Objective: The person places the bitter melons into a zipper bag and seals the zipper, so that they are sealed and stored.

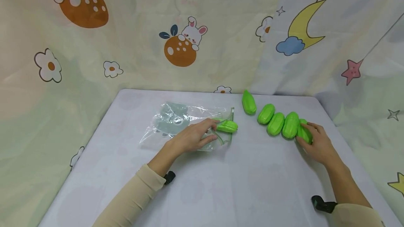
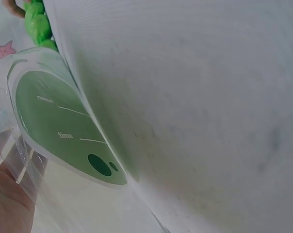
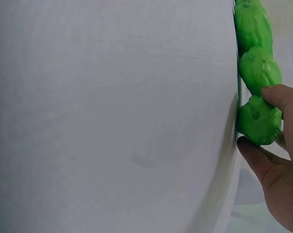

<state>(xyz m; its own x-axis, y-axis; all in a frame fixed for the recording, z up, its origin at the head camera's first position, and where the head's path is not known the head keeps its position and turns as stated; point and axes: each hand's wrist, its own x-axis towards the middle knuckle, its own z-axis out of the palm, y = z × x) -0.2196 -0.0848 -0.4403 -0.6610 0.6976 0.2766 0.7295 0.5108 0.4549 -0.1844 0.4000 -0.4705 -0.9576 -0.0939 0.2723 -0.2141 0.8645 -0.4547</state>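
Grip, right hand [image 1: 319, 146]: grasping; my thumb and fingertips pinch the end gourd [image 1: 304, 131] from either side.
End gourd: green, ribbed, lying on the table [image 1: 252, 185], last in the row and nearest the right edge; long axis runs roughly from far edge to near edge, near end slanting rightward.
Grip to bag mouth: mouth lies left of my right hand, well apart, facing the right edge. The end gourd's axis crosses the bag's; I judge about a quarter turn would align them. Right hand is nearer the gourd, left nearer the mouth.
Left hand [image 1: 193, 137]: curled on the clear bag [image 1: 176, 123] at its mouth; cannot tell whether I also touch what sits there.
Bagged gourd [image 1: 228, 126]: in the mouth, one end poking out toward the right edge, axis side to side.
Loose gourds [image 1: 275, 124]: four, stepping leftward and back from the end gourd; the leftmost lies nearest the far edge.
Backdrop: patterned cloth [image 1: 135, 27] beyond the far edge.
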